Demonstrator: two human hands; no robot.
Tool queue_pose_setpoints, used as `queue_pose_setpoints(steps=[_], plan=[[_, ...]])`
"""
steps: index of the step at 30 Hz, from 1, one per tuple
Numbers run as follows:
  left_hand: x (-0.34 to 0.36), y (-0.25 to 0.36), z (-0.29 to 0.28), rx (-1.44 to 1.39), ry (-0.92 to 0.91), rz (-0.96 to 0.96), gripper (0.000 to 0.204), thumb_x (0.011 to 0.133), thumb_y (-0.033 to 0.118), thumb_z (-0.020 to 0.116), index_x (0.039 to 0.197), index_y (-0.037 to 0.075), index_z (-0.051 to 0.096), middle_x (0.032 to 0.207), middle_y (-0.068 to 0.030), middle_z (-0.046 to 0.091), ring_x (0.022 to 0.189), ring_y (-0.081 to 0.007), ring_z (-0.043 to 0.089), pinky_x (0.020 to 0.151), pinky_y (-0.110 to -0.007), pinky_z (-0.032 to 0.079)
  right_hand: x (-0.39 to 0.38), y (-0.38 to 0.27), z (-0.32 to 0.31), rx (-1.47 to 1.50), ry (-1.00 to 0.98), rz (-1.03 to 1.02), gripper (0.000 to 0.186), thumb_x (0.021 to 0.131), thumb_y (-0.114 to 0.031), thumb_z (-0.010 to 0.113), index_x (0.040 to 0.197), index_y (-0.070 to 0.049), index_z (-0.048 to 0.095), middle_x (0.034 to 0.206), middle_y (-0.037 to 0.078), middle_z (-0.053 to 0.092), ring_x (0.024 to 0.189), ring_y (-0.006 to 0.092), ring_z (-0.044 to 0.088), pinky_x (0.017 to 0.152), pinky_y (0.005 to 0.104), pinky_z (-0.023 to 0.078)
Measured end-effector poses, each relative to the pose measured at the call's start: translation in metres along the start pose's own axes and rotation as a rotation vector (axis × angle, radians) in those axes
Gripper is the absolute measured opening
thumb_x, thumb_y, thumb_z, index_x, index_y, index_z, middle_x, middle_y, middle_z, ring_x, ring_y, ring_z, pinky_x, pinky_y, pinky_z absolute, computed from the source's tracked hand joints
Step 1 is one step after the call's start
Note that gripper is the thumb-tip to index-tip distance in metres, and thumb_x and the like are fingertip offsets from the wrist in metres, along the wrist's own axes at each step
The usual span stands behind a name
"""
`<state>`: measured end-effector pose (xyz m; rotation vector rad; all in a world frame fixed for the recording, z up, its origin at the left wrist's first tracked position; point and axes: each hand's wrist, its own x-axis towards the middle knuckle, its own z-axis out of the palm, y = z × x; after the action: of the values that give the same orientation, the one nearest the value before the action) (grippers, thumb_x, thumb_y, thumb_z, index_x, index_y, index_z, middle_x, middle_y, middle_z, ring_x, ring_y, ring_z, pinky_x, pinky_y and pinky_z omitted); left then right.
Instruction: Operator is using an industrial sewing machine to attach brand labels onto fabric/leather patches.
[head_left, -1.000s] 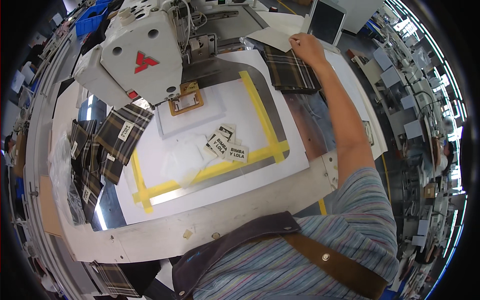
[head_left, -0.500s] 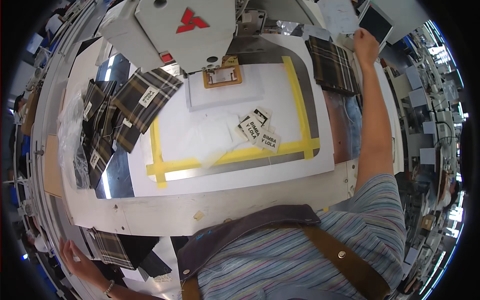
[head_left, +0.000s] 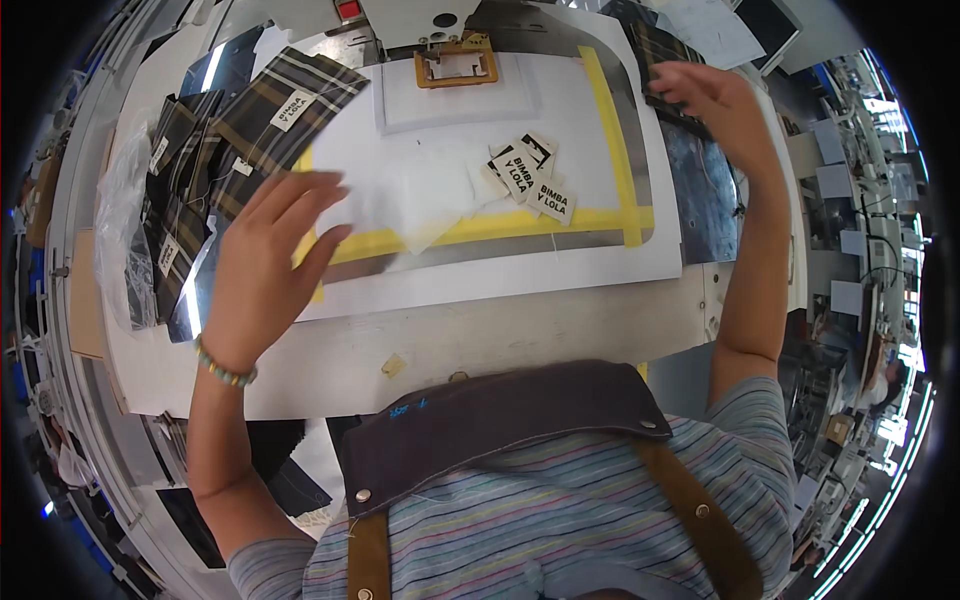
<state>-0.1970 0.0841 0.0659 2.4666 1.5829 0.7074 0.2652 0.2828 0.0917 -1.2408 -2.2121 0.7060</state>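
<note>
My left hand point(head_left: 262, 262) hovers over the front left of the work surface, fingers and thumb apart, with nothing in it. Close beyond it lies plaid fabric point(head_left: 262, 128) with a pale label attached; more labelled plaid pieces are bunched to the left. At the far right my right hand point(head_left: 722, 108) is above the edge of a folded plaid stack point(head_left: 648, 45), fingers stretched and nothing seen held. Several loose pale labels point(head_left: 530, 180) overlap on the white sheet between my hands. Behind them, an orange-brown clamp frame point(head_left: 457, 68) sits beneath the sewing machine head point(head_left: 415, 18).
Yellow tape point(head_left: 610, 140) borders the white sheet. Thin translucent sheets point(head_left: 425, 195) lie left of the labels. A clear plastic bag point(head_left: 115, 240) rests at the left edge. Papers point(head_left: 705, 30) and a dark screen lie at the back right. The table's front edge runs close to my apron.
My left hand has come up from below the table's left front to above the surface. My right hand has left the papers and moved nearer, its fingers spreading. The view has shifted.
</note>
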Motion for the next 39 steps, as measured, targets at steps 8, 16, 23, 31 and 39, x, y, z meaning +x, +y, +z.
queue_pose_setpoints(steps=[8,16,23,31,39], plan=[[0.067,0.002,0.071,-0.208,-0.109,-0.057,0.049,0.079,0.016,0.091,0.121,0.002,0.069,0.112,-0.0095,0.067,0.098,-0.0289,0.066,0.088,-0.039,0.055,0.025,-0.108,0.128,-0.198,-0.368,-0.330,0.036,0.091,-0.030,0.078,0.116,-0.004,0.079,0.102,0.015,0.078,0.090,0.0307,0.074,0.080,0.0379,0.057],[0.050,-0.007,0.095,-0.466,0.041,-0.285,0.040,0.086,0.010,0.088,0.121,0.000,0.070,0.096,-0.0079,0.070,0.072,-0.0119,0.058,0.069,-0.027,0.051,0.030,-0.098,0.174,-0.048,-0.386,-0.256,0.029,0.088,-0.019,0.083,0.107,0.001,0.073,0.086,0.009,0.069,0.074,0.0203,0.063,0.072,0.0326,0.053],[0.052,-0.009,0.089,-0.561,0.039,-0.335,0.039,0.089,0.009,0.085,0.123,0.000,0.070,0.091,-0.0024,0.071,0.070,-0.0067,0.055,0.065,-0.024,0.048,0.032,-0.096,0.177,0.287,-0.328,-0.086,0.024,0.094,-0.017,0.082,0.108,0.001,0.075,0.085,0.002,0.070,0.075,0.0087,0.058,0.069,0.0269,0.050],[0.056,-0.008,0.089,-0.663,0.216,-0.368,0.030,0.089,0.008,0.081,0.117,0.002,0.073,0.100,-0.0093,0.072,0.081,-0.0155,0.065,0.070,-0.030,0.054,0.046,-0.071,0.155,0.177,-0.323,0.126,0.024,0.097,-0.022,0.077,0.090,0.001,0.075,0.076,0.001,0.072,0.069,0.0087,0.064,0.064,0.0261,0.048],[0.071,-0.022,0.076,-0.047,0.104,0.134,0.036,0.093,0.006,0.075,0.127,0.001,0.068,0.126,-0.0119,0.073,0.117,-0.0317,0.068,0.097,-0.043,0.057,0.089,-0.024,0.154,-0.018,-0.158,0.188,0.024,0.089,-0.029,0.073,0.090,-0.008,0.083,0.077,0.004,0.079,0.068,0.0183,0.073,0.067,0.0350,0.056]])
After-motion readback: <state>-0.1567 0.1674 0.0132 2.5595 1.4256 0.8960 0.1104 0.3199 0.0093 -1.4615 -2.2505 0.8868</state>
